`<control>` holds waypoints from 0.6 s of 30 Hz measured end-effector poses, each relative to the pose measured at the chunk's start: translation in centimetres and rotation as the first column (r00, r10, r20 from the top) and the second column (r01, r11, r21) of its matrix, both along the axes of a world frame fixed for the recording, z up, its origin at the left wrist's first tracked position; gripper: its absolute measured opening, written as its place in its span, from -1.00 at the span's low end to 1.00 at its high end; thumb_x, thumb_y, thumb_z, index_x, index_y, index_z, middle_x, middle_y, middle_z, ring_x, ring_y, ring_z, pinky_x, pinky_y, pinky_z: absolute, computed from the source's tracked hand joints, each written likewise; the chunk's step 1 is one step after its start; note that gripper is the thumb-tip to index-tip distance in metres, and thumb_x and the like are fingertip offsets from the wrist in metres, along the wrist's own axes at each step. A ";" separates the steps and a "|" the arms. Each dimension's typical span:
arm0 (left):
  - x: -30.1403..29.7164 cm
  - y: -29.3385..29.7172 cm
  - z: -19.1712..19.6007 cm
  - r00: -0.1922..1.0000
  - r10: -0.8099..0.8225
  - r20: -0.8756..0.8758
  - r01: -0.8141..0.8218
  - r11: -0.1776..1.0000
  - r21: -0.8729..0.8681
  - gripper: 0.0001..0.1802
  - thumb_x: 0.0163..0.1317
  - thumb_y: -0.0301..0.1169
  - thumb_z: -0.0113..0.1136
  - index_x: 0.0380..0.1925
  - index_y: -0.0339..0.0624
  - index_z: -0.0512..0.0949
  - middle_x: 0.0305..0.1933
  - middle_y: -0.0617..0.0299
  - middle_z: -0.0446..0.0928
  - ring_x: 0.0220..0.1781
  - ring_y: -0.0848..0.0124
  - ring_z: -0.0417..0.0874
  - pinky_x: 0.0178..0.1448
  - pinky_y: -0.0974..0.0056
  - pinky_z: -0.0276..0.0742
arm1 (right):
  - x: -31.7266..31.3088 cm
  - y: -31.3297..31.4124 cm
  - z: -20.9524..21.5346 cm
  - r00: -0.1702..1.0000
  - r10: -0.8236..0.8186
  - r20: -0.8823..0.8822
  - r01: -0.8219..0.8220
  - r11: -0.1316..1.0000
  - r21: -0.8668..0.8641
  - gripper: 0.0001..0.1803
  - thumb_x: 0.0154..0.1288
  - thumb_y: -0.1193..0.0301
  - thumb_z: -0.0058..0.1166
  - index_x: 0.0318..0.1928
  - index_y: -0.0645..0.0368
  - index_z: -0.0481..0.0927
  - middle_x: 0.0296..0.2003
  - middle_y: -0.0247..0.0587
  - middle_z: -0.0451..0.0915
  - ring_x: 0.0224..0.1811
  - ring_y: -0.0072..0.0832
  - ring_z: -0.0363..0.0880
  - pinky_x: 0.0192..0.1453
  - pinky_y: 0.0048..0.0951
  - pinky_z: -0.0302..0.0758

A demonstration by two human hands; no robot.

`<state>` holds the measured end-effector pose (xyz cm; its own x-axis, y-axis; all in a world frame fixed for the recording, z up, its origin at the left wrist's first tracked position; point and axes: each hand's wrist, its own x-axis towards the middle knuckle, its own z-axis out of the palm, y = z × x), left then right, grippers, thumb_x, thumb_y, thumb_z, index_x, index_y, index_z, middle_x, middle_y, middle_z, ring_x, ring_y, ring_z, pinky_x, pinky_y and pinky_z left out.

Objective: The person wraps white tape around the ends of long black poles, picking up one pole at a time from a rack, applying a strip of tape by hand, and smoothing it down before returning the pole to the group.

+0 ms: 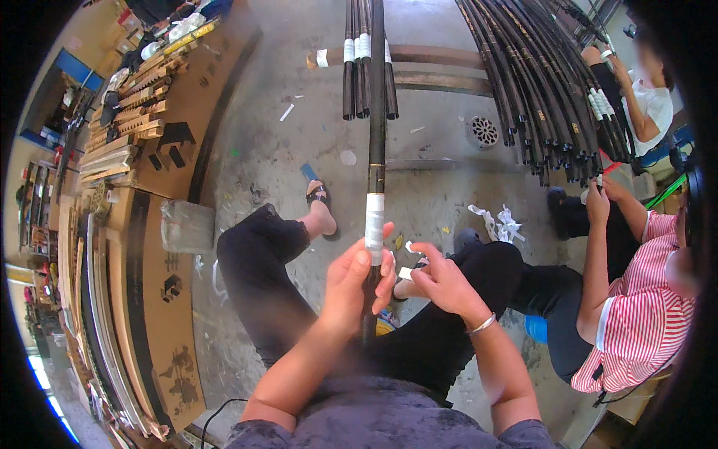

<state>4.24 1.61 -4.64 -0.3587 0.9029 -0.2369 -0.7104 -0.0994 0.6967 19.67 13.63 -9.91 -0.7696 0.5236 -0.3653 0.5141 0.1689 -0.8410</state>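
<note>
Black pole [377, 150] runs from the top centre to the middle of the frame, where the left hand [348, 280] is wrapped around it near its white band [375, 213]. Beside it, the right hand [447, 286] has bent fingers with a small white piece [404, 273] at the tips; whether they pinch it, I cannot tell

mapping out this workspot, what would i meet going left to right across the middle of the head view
Plastic-wrapped block → sandaled left foot → dark pole gripped in the left hand → right hand → co-worker's red-and-white striped shirt.
</note>
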 end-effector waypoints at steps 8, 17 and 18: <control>-4.6 1.7 3.0 0.933 0.060 -0.356 -0.071 0.997 -0.017 -0.39 0.45 -0.02 -0.02 0.16 -0.42 0.39 -0.46 0.31 0.35 -0.62 0.53 0.37 -0.66 0.41 0.24 | -3.6 3.9 3.6 0.990 0.136 0.038 -0.141 0.973 0.182 -0.49 0.33 0.23 0.04 0.22 0.15 0.32 -0.43 0.01 0.67 -0.22 0.05 0.63 -0.09 0.01 0.48; -12.4 17.3 9.5 0.366 0.060 -0.929 -0.314 0.947 -0.062 -0.64 0.42 -0.19 0.06 -0.12 -0.29 0.63 -0.46 0.39 0.47 -0.44 0.58 0.45 -0.34 0.34 0.37 | -5.4 10.4 2.5 0.991 0.127 -0.030 -0.117 0.968 0.221 -0.48 0.36 0.17 0.05 0.23 0.12 0.33 -0.28 0.13 0.67 -0.12 0.11 0.61 0.01 0.00 0.49; -13.7 19.4 9.3 0.248 0.023 -0.969 -0.345 0.936 -0.066 -0.63 0.39 -0.19 0.07 -0.18 -0.32 0.63 -0.46 0.31 0.52 -0.42 0.48 0.50 -0.30 0.27 0.41 | -5.4 10.0 3.2 0.989 0.146 -0.034 -0.134 0.965 0.227 -0.48 0.36 0.17 0.06 0.23 0.12 0.33 -0.28 0.13 0.66 -0.12 0.11 0.61 0.00 0.00 0.49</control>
<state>-9.43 20.99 4.63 -0.6147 0.7542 0.2309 0.4889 0.1347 0.8619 14.23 23.58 -6.72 -0.8555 0.4731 -0.2106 0.4302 0.4226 -0.7977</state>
